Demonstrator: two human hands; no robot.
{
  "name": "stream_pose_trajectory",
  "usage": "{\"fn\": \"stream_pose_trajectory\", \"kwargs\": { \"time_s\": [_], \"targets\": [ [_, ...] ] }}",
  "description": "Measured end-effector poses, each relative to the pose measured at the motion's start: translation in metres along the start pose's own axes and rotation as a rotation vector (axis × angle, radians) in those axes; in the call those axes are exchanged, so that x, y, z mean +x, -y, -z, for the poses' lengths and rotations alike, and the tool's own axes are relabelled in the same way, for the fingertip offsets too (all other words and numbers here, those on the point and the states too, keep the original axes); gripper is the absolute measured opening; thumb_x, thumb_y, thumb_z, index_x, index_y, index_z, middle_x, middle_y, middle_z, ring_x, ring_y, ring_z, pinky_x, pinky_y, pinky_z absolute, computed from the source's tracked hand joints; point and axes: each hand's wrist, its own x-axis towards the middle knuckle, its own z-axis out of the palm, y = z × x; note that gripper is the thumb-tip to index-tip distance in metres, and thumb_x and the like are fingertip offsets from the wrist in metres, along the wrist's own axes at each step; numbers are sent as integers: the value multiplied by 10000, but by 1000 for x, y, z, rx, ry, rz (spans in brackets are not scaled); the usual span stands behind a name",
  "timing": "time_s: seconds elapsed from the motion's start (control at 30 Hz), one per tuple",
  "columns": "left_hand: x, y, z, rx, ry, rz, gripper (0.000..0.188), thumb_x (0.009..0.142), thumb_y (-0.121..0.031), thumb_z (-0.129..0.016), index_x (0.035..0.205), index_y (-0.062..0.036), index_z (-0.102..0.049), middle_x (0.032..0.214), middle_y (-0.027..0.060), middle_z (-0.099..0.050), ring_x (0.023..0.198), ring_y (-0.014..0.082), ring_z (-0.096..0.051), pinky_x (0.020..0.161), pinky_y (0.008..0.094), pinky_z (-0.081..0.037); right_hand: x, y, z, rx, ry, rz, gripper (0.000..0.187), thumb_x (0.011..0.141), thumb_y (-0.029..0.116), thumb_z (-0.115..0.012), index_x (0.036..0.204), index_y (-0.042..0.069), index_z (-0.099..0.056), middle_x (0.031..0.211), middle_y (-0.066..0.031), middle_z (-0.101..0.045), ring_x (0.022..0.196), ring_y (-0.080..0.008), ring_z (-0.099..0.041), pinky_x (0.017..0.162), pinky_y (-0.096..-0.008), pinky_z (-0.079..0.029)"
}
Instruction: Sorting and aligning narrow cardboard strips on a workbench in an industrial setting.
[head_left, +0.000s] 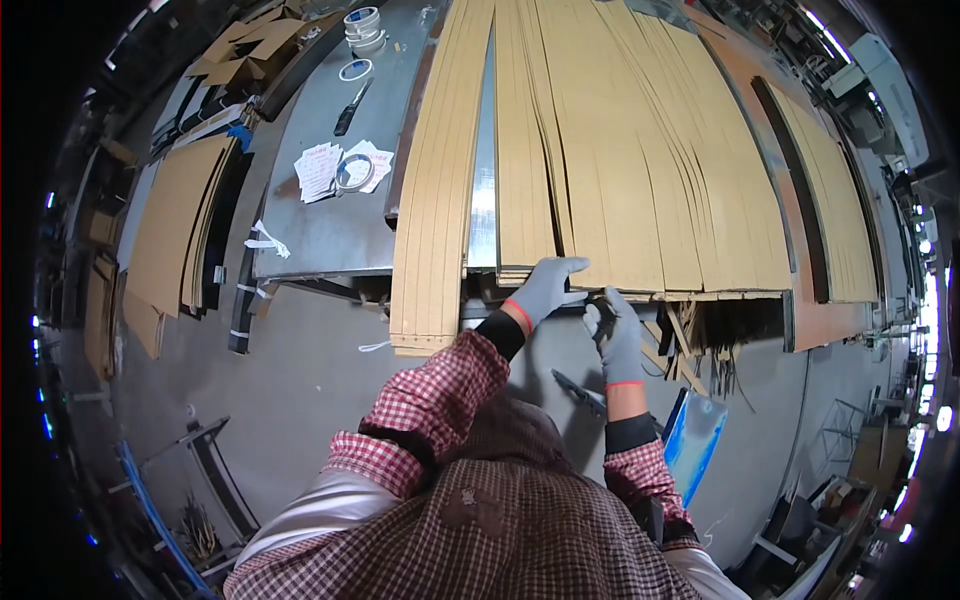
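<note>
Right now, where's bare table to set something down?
Free: grey metal tabletop between the white paper slips and the near edge, left of the tan cardboard sheet stack. Crowded: right side, under fanned cardboard sheets where both grey-gloved hands work.

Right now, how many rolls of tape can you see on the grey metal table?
About 3: a stack of white tape rolls at the far edge, one flat ring nearer, one ring on the white papers. The stack's own count is unclear.
</note>
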Motion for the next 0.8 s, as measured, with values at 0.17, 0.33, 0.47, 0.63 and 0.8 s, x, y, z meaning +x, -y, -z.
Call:
{"fn": "stream_pose_trajectory", "kwargs": {
  "time_s": [0.17, 0.33, 0.47, 0.63, 0.8],
  "targets": [
    [18, -57, 0, -921, -105, 627, 356, 1013, -186, -467, 1354, -117, -540, 1430, 36, -457, 1348, 248, -384, 1045, 549, -416, -5, -3, 30, 104, 36, 63, 166, 920, 232, -633, 999, 86, -636, 913, -62, -677, 770, -181, -655, 680, -324, -575],
    [33, -73, 6, -1098, -192, 910, 442, 943, -291, -585, 1353, -156, -486, 1379, 95, -497, 1255, 273, -497, 1030, 611, -407, -1, -3, 42, 247, 25, 58, 216, 921, 205, -615, 1051, 33, -611, 1104, -149, -656, 981, -271, -663, 855, -407, -573],
    [31, -74, 19, -1222, -105, 831, 443, 945, -283, -586, 1349, -151, -462, 1353, 94, -523, 1243, 314, -498, 1007, 554, -439, -9, 4, 25, 395, 57, 27, 243, 922, 226, -627, 1071, 36, -607, 1119, -159, -648, 1024, -281, -648, 903, -432, -553],
    [37, -70, 22, -1193, -42, 750, 391, 944, -292, -586, 1307, -161, -522, 1312, 58, -576, 1215, 265, -537, 1005, 498, -442, -14, 10, -1, 412, 126, 11, 303, 903, 332, -673, 1024, 57, -638, 1105, -161, -665, 1006, -304, -665, 829, -457, -576],
    [47, -8, 22, -1057, -2, 678, 390, 950, -249, -577, 1313, -111, -538, 1251, 87, -623, 1132, 242, -603, 989, 414, -483, 14, -8, -27, 205, 34, 66, 336, 889, 320, -706, 1174, 167, -618, 1013, -3, -590, 817, -171, -597, 682, -283, -497]
  ]
}}
